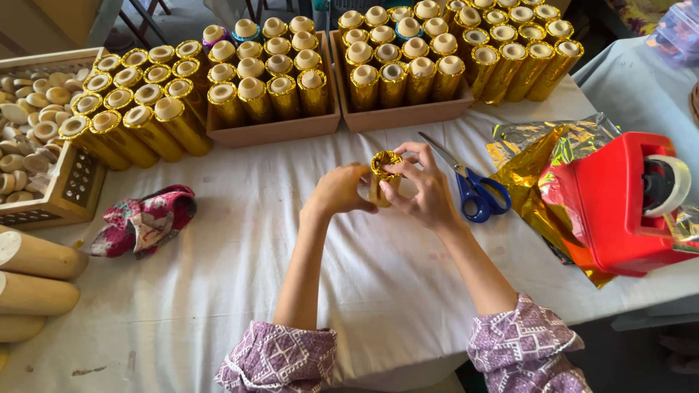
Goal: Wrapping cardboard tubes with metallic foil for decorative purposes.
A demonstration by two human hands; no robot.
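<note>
Head view shows a gold-foil tube (384,178) upright between both hands, just left of the blue-handled scissors (470,182); the left hand (341,191) grips its side, fingers closed round it; the right hand (422,185) pinches the crumpled foil at its top rim; a red tape dispenser (615,204) sits right of the scissors

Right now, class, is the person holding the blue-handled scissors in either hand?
No: the scissors lie on the white table cloth, while the left hand and right hand both grip a gold foil-wrapped tube.

Gold-wrapped tube (381,178) mostly hidden between left hand (341,191) and right hand (422,191)
</note>
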